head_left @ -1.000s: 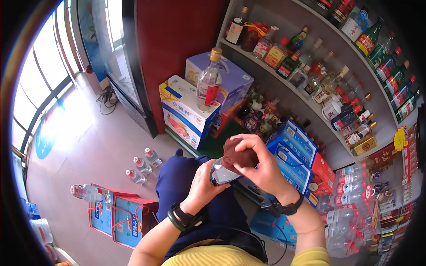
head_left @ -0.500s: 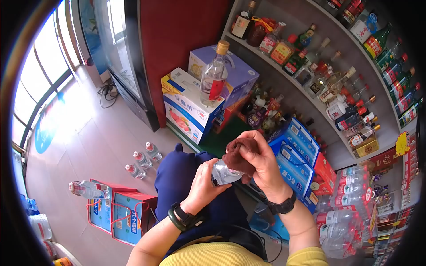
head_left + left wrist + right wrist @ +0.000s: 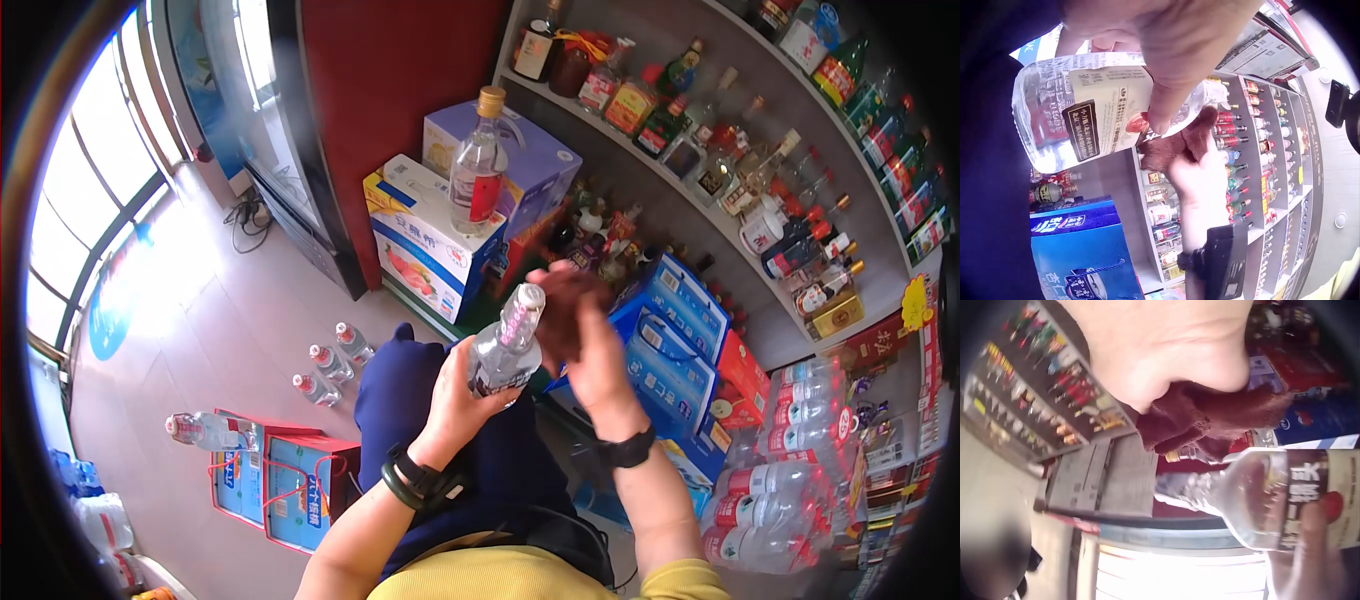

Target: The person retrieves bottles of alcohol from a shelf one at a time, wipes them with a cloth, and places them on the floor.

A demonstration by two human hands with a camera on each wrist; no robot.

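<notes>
My left hand (image 3: pixel 452 408) grips a clear glass bottle (image 3: pixel 503 352) round its body, the white-wrapped neck tilted up and away. In the left wrist view the bottle (image 3: pixel 1047 125) shows a cream label with dark print, and the thumb lies across it. Beside the neck, my right hand (image 3: pixel 600 375) holds a bunched brown cloth (image 3: pixel 573 310), blurred in the head view. The right wrist view has the cloth (image 3: pixel 1204 422) hanging from the fingers just apart from the bottle's neck (image 3: pixel 1191 490).
Three small bottles (image 3: pixel 322 362) stand on the floor at left, near red-and-blue gift boxes (image 3: pixel 298 485) with another bottle (image 3: pixel 205 431) lying on top. A larger bottle (image 3: pixel 478 165) stands on a white carton (image 3: pixel 420 255). Shelves of bottles (image 3: pixel 690 150) and blue cartons (image 3: pixel 660 350) line the right.
The cloth was wrapped over the bottle's upper part; now the right hand has drawn it off to the right. The bottle's neck shows, tipped more upright in the left hand.
</notes>
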